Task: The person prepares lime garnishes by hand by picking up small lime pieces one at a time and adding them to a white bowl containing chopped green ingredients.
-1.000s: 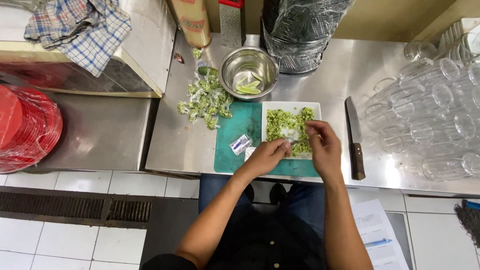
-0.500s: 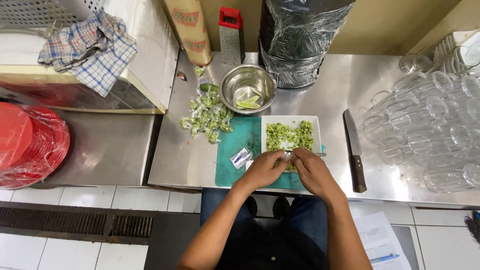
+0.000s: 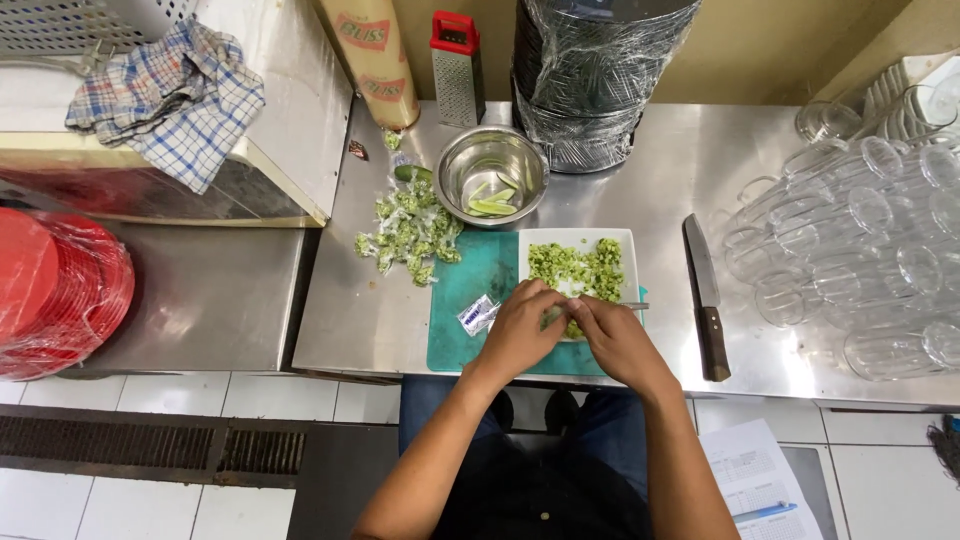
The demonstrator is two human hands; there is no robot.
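steel counter [image 3: 640, 200], left hand [image 3: 522, 328] and right hand [image 3: 612, 338] pinching a half-hidden green piece [image 3: 553, 318], white dish [image 3: 578, 240]

The counter [image 3: 640, 190] is brushed steel with a dull sheen, and the bowl [image 3: 492, 172] on it is shinier polished metal. The board [image 3: 470, 300] looks like matt teal plastic, the plate [image 3: 575, 240] glossy white, the knife [image 3: 706, 295] steel with a dark wooden handle. The glasses [image 3: 860, 240] are clear and glossy; the checked cloth [image 3: 170, 100] is soft woven fabric.

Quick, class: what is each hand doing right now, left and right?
Left hand: curled in a grip on a small green piece over the white plate.
Right hand: closed, pinching the same piece.
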